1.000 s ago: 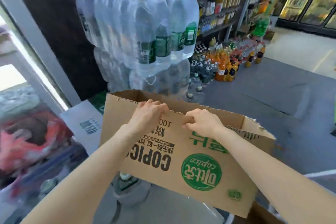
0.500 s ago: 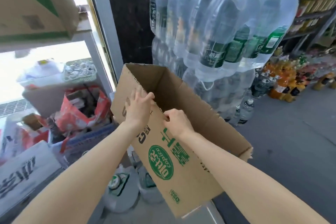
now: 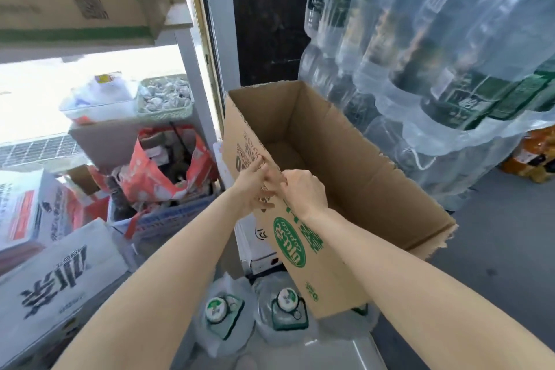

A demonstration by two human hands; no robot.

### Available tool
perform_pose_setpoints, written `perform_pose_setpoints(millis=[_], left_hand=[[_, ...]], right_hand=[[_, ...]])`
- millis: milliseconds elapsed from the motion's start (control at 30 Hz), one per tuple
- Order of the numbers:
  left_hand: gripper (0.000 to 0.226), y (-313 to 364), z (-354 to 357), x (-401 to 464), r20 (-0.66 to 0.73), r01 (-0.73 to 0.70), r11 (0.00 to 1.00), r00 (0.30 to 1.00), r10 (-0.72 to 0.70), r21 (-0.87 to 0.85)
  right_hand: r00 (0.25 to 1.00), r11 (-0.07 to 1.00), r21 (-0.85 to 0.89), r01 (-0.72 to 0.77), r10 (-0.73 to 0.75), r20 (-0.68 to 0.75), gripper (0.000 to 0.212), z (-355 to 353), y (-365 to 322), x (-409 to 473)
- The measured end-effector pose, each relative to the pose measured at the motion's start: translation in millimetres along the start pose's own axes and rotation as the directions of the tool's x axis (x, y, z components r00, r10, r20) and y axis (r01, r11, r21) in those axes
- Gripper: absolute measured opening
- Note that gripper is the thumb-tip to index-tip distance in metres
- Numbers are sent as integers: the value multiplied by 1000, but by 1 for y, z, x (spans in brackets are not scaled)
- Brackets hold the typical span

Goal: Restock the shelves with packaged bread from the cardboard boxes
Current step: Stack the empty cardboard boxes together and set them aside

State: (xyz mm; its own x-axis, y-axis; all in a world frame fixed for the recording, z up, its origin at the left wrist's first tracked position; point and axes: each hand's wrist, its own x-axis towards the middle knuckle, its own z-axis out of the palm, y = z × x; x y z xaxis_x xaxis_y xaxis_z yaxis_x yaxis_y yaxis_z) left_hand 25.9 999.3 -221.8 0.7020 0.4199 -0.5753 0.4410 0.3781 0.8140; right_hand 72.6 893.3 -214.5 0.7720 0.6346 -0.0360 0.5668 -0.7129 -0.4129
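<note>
Cardboard box point(image 3: 345, 159), empty, open top, torn flap edges; we hold it by its near long wall, above the floor. No bread shows inside it or anywhere in view.

Hands: left hand point(image 3: 255, 186) lies with fairly straight fingers along the outside of that wall, just under the rim; right hand point(image 3: 303, 189) curls over the rim and pinches it. The two sit close together, nearly touching.

Change: over the last second we have swung left, away from the shelved aisle and toward the doorway clutter, and the box has turned end-on. We judge this box spent and on its way to being set aside, with restocking to continue from another.

Edges and room: water packs point(image 3: 435, 69) stand just beside the far wall. Two jugs point(image 3: 255, 309) stand below the near corner. A red bag point(image 3: 168, 165) and printed cartons point(image 3: 54, 279) crowd the left. Open floor point(image 3: 495, 249) lies to the right.
</note>
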Motion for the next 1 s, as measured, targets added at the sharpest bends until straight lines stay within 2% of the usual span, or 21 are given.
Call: perform_pose_setpoints(millis=[100,233,433,500,600,700,733,833,933,1000], left_hand=[[50,17,-12,38,25,36,999,999,-36,12],[49,32,-22,88,99,9,997,995,-17,75],[45,22,-28,121,80,59,995,995,-66,86],[44,19,-30,127,81,73,994,994,-79,81],[44,16,-28,131,57,80,989,994,-88,127],[45,7,-24,138,15,88,979,996,-92,183],[46,3,-23,139,1,93,980,995,-95,177],[47,-7,-21,144,-27,67,976,998,-63,206],[48,-12,-22,149,-25,-4,947,1000,13,322],[48,-14,-22,151,-11,-52,917,998,61,395]], right_hand=[[998,998,-30,-52,51,-37,27,16,-12,36],[992,994,-38,-103,100,-82,26,38,-18,80],[990,990,-25,-139,138,-35,28,68,-7,99],[984,984,22,-174,174,26,27,76,-1,103],[955,960,171,-221,178,238,22,83,10,110],[927,938,267,-221,117,356,42,82,18,112],[923,939,268,-216,107,370,43,82,20,112],[919,941,263,-214,102,380,40,87,27,111],[937,935,280,-218,121,327,30,91,29,111],[950,936,275,-221,143,278,35,94,29,112]])
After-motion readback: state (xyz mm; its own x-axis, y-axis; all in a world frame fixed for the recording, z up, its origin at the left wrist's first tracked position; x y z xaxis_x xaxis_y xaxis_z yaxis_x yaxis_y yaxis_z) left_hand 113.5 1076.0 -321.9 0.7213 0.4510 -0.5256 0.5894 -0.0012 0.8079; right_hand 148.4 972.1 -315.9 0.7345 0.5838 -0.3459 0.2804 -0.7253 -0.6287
